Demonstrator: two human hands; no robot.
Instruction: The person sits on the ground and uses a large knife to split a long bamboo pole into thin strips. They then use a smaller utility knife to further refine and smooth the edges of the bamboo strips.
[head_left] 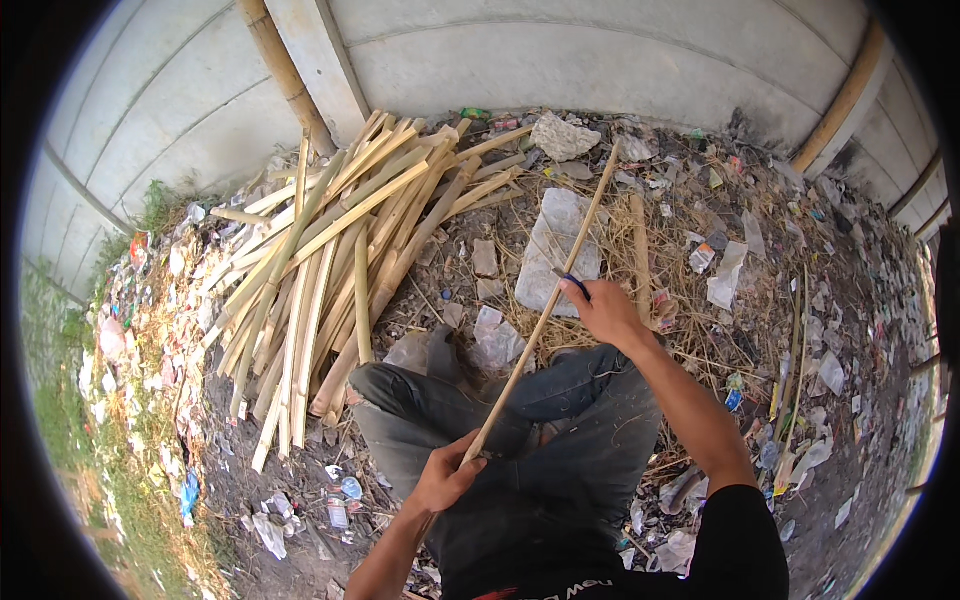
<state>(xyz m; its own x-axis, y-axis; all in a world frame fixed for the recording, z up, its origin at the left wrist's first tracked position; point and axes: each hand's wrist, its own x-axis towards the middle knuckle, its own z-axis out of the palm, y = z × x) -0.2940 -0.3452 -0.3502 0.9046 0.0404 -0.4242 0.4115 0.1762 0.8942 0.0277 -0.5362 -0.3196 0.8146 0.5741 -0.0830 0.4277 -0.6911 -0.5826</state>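
Observation:
A long, thin bamboo strip (545,322) slants from my lap up toward the wall. My left hand (447,475) is closed round its near end, above my thigh. My right hand (605,308) grips a small knife with a dark blue handle (575,284), whose short blade rests against the strip about midway along. Most of the handle is hidden in my fist. Beyond the strip, a flat pale stone slab (545,245) lies on the ground between my knees and the wall.
A large pile of split bamboo strips (345,230) lies at the left, close to my knee. One short bamboo piece (640,250) lies right of the slab. A grey panel wall (600,70) with bamboo posts (290,75) stands behind. Litter and straw cover the ground; a pale rock (565,137) sits near the wall.

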